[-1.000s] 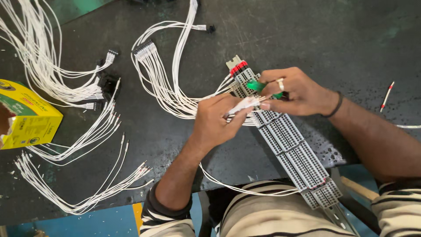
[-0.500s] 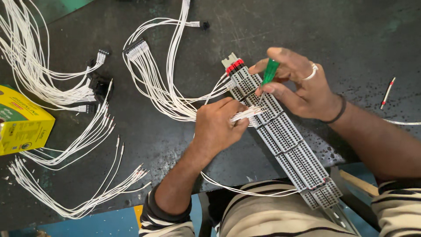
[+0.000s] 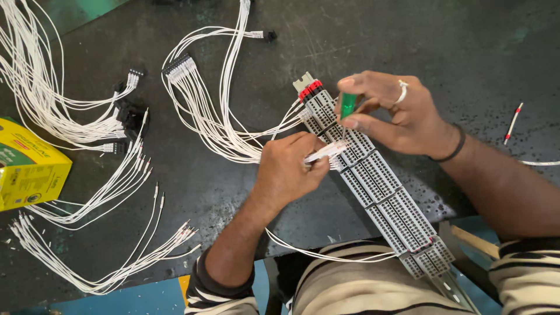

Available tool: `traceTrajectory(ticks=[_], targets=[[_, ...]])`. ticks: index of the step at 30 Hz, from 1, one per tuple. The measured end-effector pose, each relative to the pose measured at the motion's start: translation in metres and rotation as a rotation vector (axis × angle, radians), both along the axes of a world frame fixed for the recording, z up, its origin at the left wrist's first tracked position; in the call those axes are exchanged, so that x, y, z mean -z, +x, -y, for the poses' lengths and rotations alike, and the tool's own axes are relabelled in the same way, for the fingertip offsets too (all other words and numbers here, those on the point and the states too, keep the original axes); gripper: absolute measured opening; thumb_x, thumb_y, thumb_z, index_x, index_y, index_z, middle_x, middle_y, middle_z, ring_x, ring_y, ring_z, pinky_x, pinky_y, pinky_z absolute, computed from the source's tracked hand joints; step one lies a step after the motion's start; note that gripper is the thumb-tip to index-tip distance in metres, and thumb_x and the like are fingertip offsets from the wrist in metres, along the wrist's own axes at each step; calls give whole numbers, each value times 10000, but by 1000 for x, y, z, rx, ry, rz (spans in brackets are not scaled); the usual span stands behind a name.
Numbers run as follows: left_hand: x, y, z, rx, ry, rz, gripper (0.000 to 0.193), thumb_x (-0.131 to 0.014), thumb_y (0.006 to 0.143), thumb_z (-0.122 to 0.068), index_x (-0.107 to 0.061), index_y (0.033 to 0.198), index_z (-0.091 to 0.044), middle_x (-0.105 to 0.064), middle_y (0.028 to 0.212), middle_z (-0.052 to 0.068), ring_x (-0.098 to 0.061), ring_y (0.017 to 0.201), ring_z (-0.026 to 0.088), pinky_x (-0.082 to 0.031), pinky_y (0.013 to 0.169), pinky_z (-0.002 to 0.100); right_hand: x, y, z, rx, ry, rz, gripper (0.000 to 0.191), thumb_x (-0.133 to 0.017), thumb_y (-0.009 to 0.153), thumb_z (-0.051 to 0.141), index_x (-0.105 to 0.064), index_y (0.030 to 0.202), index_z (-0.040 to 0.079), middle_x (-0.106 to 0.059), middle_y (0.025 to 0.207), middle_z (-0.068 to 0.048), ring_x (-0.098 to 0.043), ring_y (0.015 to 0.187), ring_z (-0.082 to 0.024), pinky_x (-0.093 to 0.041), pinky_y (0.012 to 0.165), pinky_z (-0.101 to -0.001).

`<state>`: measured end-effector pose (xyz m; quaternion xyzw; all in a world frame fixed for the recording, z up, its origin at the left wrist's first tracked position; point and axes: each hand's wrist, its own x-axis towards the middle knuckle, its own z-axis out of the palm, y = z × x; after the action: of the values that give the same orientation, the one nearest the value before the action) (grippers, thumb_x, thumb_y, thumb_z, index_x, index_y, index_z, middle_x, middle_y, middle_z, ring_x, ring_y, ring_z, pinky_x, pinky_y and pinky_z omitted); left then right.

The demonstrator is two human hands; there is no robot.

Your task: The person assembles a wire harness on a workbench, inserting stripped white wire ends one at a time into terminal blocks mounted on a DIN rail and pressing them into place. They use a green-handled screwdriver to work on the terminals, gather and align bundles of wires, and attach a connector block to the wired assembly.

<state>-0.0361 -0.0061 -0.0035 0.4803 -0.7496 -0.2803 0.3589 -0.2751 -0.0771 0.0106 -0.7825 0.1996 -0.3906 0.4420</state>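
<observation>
A long grey terminal block strip [image 3: 385,195] lies diagonally on the dark table, with red pieces at its far end. My left hand [image 3: 289,169] pinches the end of a white wire [image 3: 325,153] against the strip's left side. My right hand [image 3: 396,114] grips a small green-handled screwdriver [image 3: 347,106] upright, tip down on the strip just above the wire end. A ring and a dark wristband show on the right hand. Several white wires [image 3: 233,131] run from the strip's upper left out across the table.
Bundles of white wires with black connectors [image 3: 70,116] spread over the left of the table. A yellow cardboard box [image 3: 29,172] stands at the left edge. Loose white wires [image 3: 116,256] lie at the front left. A short red-tipped wire [image 3: 513,123] rests at the right.
My right hand has turned the green screwdriver from lying flat across the strip to standing upright on it. The left hand keeps the wire end at the strip.
</observation>
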Motion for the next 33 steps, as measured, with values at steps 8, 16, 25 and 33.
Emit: traceTrajectory(ticks=[8,16,25,33], targets=[[0,-9,0,-14,-61,37,329,-815,724,-130,-718,1028,-52,-673,841,84,-698,751,309,-552,642,412,-11,19,-16,105,-370,-240,473,-836,852,59,-607,1265,97,-698,929,-138,-698,748,-224,-548,604,-333],[-4,-14,8,-39,68,164,203,-811,794,-219,-753,962,-121,-715,825,70,-715,757,301,-557,675,433,8,12,-11,111,-303,-99,377,-782,876,10,-647,1227,47,-640,835,-131,-640,661,-250,-478,569,-350],[-16,-2,7,-35,-67,-61,182,-761,872,-144,-757,1036,-64,-718,835,97,-703,717,282,-544,647,389,-8,13,-15,436,-50,276,149,-644,1048,44,-620,1195,55,-676,1075,-107,-654,728,-136,-562,641,-260],[-4,8,9,51,196,-169,146,-747,970,-129,-697,1072,-38,-717,821,74,-708,696,158,-532,647,314,10,5,19,-92,-51,-165,179,-628,873,-16,-687,1034,34,-612,925,-75,-628,766,-174,-485,646,-320]])
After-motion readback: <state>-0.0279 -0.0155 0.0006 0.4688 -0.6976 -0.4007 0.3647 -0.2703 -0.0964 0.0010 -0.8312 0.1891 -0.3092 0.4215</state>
